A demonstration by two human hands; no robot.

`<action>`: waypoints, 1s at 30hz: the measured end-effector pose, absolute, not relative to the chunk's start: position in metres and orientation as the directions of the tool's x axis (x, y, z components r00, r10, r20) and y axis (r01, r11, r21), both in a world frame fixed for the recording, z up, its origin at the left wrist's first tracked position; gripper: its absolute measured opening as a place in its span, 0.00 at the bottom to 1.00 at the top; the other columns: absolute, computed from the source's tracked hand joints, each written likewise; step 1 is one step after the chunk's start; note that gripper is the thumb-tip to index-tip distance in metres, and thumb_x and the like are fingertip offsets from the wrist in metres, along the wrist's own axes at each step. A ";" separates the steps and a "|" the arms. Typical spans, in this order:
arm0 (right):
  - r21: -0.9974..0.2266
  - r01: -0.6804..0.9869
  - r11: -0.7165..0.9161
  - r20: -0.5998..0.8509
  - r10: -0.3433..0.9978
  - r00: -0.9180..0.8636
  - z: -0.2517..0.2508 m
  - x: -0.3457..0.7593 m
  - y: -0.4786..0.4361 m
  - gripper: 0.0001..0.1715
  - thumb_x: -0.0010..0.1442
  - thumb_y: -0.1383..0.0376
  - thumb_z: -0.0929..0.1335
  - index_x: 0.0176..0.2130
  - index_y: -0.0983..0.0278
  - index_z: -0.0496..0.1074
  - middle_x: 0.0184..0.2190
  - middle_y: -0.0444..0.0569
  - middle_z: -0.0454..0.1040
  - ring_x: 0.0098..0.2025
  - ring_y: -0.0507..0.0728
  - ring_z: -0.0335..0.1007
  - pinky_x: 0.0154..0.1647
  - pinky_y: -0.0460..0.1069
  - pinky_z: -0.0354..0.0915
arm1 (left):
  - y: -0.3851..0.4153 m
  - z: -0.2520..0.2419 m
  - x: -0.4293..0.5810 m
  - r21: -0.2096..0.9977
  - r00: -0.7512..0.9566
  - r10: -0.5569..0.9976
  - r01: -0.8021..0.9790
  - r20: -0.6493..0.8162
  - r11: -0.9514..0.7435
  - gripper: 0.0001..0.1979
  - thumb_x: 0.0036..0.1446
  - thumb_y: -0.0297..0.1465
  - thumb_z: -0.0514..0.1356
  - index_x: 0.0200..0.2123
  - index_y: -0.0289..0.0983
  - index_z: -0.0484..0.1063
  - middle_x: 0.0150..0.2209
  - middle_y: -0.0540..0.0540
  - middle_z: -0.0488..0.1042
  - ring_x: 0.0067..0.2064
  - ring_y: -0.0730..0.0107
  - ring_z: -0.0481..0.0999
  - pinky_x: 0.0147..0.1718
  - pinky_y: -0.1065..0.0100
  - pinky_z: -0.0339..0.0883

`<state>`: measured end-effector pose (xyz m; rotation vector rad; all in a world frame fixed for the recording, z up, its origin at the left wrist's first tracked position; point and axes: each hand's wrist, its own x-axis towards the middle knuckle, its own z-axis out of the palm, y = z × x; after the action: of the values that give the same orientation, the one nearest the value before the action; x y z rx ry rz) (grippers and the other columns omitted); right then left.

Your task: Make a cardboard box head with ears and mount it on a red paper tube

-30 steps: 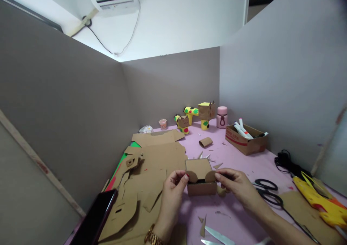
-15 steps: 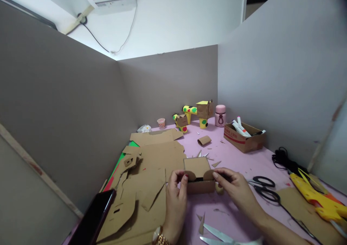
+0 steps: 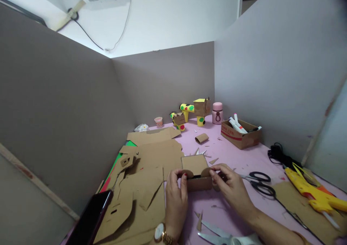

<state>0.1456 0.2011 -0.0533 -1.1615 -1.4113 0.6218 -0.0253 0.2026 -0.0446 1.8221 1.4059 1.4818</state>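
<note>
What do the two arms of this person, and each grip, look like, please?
The left grip is gloveless, with red on the thumbnail; below it is a wristwatch with a pale dial and gold-coloured link bracelet. The right grip is gloveless too, its forearm mostly bare.

Your little box [image 3: 200, 184] is showing plain brown and your bench [image 3: 235, 160] is looking pinkish-lilac, nice combo tbh. You're wearing a gold-banded watch [image 3: 168, 239] with a white dial [image 3: 159, 232]. Your bigger figure [image 3: 189, 108] is rocking yellow with green, red and black splotches, your bottle [image 3: 217, 115] is sporting pink, and your glue gun [image 3: 298, 183] is popping yellow.
</note>
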 end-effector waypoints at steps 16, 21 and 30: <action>-0.948 0.060 0.313 0.318 0.935 0.155 -0.049 0.151 0.203 0.18 0.56 0.51 0.66 0.35 0.64 0.71 0.22 0.44 0.69 0.21 0.52 0.63 0.22 0.48 0.60 | 0.203 -0.032 -0.032 0.895 -0.124 0.893 0.178 0.432 -0.408 0.07 0.60 0.36 0.53 0.36 0.39 0.65 0.35 0.46 0.73 0.40 0.64 0.73 0.42 0.65 0.64; -0.964 0.031 0.265 0.266 0.947 0.180 -0.042 0.162 0.206 0.18 0.56 0.52 0.66 0.35 0.64 0.70 0.19 0.42 0.68 0.23 0.52 0.62 0.25 0.47 0.59 | 0.213 -0.021 -0.042 0.933 -0.201 0.911 0.078 0.360 -0.351 0.09 0.57 0.38 0.54 0.35 0.39 0.64 0.31 0.49 0.70 0.33 0.70 0.71 0.33 0.71 0.65; -0.983 0.146 0.112 0.100 0.991 -0.089 -0.029 0.201 0.219 0.11 0.50 0.58 0.69 0.28 0.65 0.73 0.21 0.42 0.71 0.19 0.49 0.62 0.19 0.44 0.56 | 0.235 -0.039 -0.077 0.926 -0.062 0.975 0.330 0.215 -0.183 0.07 0.47 0.33 0.60 0.22 0.37 0.68 0.17 0.54 0.66 0.19 0.73 0.64 0.20 0.73 0.53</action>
<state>0.2013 0.2187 -0.0290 -1.1985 -1.4294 1.1135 -0.0766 0.2349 -0.0385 1.5626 1.4236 1.2621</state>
